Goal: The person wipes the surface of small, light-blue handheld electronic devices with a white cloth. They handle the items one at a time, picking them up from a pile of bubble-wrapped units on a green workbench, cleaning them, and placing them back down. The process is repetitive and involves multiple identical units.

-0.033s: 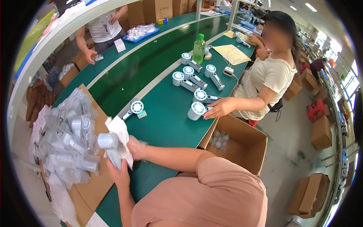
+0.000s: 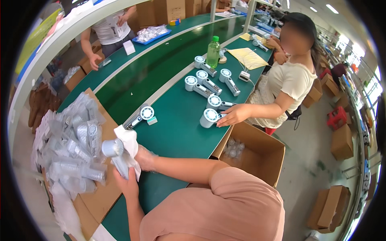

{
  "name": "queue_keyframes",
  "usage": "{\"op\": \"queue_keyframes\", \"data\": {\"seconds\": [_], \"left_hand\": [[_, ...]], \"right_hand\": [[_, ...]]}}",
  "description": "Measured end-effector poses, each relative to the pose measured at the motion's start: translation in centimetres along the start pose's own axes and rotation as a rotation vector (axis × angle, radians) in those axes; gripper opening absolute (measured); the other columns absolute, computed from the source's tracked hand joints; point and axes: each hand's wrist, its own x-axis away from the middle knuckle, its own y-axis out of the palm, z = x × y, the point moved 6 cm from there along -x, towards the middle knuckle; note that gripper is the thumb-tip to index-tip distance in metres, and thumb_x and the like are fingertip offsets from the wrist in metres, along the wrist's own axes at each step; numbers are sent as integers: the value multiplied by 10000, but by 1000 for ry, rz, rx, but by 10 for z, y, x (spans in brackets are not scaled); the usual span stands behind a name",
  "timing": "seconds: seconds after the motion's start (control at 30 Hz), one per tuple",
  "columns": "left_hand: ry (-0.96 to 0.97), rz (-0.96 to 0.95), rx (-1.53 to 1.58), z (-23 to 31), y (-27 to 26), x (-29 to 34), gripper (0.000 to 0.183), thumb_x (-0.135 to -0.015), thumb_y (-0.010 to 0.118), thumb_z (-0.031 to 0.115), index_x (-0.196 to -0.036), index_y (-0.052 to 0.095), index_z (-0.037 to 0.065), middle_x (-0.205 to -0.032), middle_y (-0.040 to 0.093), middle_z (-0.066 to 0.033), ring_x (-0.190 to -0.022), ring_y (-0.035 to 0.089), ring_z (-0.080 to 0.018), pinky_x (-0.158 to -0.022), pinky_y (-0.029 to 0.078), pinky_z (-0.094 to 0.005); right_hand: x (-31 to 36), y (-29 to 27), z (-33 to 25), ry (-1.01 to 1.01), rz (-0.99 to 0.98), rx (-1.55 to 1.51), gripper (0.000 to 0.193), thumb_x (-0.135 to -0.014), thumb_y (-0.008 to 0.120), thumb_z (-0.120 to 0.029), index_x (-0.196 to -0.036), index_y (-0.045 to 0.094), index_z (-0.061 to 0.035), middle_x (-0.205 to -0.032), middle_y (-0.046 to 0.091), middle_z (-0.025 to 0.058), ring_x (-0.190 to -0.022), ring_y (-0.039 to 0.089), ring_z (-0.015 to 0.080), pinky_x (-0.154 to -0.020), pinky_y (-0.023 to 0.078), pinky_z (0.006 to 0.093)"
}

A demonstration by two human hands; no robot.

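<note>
My left hand (image 2: 128, 184) grips the handle of a pale blue-grey handheld fan (image 2: 113, 148), its round head tilted up and to the left. In my right hand (image 2: 145, 158) is a white cloth (image 2: 127, 139), bunched against the fan's side; the fingertips are partly hidden behind it. Beyond the cloth, another handheld fan (image 2: 146, 113) lies on the green table beside a small pale green-and-white block (image 2: 152, 120). A heap of fans in clear bubble bags (image 2: 76, 148) covers a cardboard sheet (image 2: 105, 193) to the left of my hands.
Several fans (image 2: 206, 82) lie farther along the table near a green bottle (image 2: 213, 52). A co-worker's hand (image 2: 234, 115) touches one fan at the right edge. Below stands an open cardboard box (image 2: 261, 150) with bagged items. A green conveyor belt (image 2: 132, 76) runs behind.
The held fan and cloth have shifted slightly, the fan's head a little left and its face turned more upward. Across the belt, a person's hand has moved slightly off a small packet.
</note>
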Motion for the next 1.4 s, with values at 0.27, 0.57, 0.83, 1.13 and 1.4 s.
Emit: {"op": "queue_keyframes", "data": {"seconds": [0.27,0.57,0.83,1.13,1.4], "left_hand": [[94,-192,-212,1,12,14,617,-752,712,171,-1288,451,12,-1191,571,-220,-1101,571,-372,-918,460,-423],[-279,-376,469,13,27,39,326,-844,617,30,-1142,486,37,-845,556,-4,-677,513,-33,-557,403,-209],[-102,131,-349,6,-149,-7,167,-835,618,94,-985,661,38,-849,653,-82,-769,596,-136,-702,490,-293],[-27,550,-1821,-59,-357,-57,138,-742,693,169,-871,695,120,-1207,542,-97,-1108,483,-317,-915,366,-481],[299,340,-464,78,-165,-54,90,-842,628,87,-908,602,32,-995,620,-114,-871,587,-302,-784,466,-386]], "right_hand": [[11,-13,36,344,-3,-145,352,-890,647,-180,-1207,562,-53,-1112,647,92,-983,650,216,-877,533,364],[40,18,-13,28,2,329,408,-852,637,-67,-1231,525,35,-1100,622,110,-942,639,209,-806,539,336],[45,-6,-9,250,7,437,209,-832,694,-53,-960,533,-86,-942,606,64,-810,647,174,-650,554,304],[38,-26,-16,159,48,559,191,-876,673,-153,-988,536,-82,-944,622,70,-781,652,169,-662,549,293],[39,-38,-30,-15,114,507,515,-860,595,-32,-1326,376,-27,-1102,603,133,-961,642,219,-817,550,332]]}}
